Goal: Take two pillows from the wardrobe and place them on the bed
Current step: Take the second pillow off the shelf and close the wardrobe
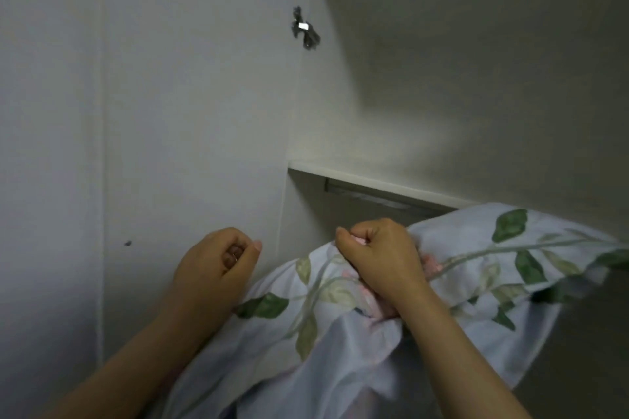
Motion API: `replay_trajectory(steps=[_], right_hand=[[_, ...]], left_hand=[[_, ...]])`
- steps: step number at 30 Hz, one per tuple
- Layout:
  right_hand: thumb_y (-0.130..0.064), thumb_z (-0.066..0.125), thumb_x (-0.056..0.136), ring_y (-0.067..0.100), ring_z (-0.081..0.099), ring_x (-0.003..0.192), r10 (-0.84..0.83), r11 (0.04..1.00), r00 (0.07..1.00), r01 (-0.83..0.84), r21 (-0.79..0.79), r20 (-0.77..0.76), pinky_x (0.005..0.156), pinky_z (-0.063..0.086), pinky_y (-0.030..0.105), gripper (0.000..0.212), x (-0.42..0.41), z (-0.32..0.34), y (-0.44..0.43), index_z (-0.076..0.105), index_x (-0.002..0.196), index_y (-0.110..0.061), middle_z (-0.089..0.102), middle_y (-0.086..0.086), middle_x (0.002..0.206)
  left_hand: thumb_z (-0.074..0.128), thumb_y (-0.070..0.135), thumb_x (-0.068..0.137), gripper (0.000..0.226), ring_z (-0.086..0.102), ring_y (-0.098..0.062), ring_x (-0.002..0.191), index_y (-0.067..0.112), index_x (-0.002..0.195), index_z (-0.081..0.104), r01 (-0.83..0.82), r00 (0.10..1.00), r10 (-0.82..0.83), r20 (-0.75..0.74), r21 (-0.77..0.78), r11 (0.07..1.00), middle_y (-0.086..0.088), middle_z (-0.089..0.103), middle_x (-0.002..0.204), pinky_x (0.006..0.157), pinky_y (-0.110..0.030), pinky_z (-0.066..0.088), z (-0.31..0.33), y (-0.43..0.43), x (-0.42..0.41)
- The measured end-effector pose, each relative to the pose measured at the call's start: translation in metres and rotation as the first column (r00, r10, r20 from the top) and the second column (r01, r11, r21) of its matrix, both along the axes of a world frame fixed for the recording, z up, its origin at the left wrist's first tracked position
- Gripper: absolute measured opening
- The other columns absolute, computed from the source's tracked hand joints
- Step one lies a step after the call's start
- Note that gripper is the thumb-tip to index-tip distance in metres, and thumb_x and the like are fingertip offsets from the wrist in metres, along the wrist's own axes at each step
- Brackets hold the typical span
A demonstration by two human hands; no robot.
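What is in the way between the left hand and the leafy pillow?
Nothing visible. The left hand is curled right beside the pillow, with no object between them. The right hand grips its cover.

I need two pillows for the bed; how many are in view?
1: the floral pillow, gripped by the right hand below the wardrobe shelf. Another may be hidden.
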State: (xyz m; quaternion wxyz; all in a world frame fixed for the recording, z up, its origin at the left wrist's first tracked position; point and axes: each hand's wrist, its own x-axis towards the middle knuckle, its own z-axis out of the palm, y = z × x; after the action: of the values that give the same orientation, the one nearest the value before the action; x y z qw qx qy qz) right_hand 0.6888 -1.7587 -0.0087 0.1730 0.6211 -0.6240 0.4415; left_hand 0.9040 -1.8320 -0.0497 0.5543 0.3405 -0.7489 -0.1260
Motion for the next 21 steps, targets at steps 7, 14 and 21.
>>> replay_trajectory(steps=[7,14,21], right_hand=[[-0.047,0.048,0.073,0.02,0.042,0.045,0.144,0.988,0.99,-0.144,0.059,0.012,0.052,0.044,0.04,0.045,0.053,-0.004,-0.028,0.032,0.047,-0.013,0.04,0.015,0.049],[-0.046,0.049,0.075,0.011,0.036,0.042,0.194,0.978,0.981,-0.194,0.072,0.005,0.052,0.042,0.037,0.047,0.09,-0.008,-0.048,0.032,0.047,-0.013,0.029,0.002,0.043],[-0.047,0.049,0.076,0.01,0.037,0.042,0.195,0.978,0.981,-0.195,0.077,0.008,0.052,0.042,0.037,0.047,0.095,-0.012,-0.053,0.035,0.049,-0.011,0.032,0.002,0.043]], left_hand=[[0.062,0.023,0.083,0.029,0.053,-0.019,0.079,0.017,0.11,0.053,-0.245,0.956,0.245,-0.164,0.018,0.969,-0.001,0.052,0.096,0.073,-0.036,0.049,0.005,-0.006,0.072],[0.065,0.025,0.083,0.056,0.047,-0.027,0.115,0.011,0.131,0.04,-0.356,0.923,0.362,-0.135,0.065,0.932,-0.01,0.042,0.128,0.098,-0.047,0.044,0.01,-0.013,0.114],[0.06,0.032,0.086,0.079,0.028,-0.026,0.136,0.011,0.147,0.014,-0.316,0.943,0.325,-0.066,0.119,0.941,-0.01,0.024,0.15,0.114,-0.04,0.026,0.012,-0.034,0.114]])
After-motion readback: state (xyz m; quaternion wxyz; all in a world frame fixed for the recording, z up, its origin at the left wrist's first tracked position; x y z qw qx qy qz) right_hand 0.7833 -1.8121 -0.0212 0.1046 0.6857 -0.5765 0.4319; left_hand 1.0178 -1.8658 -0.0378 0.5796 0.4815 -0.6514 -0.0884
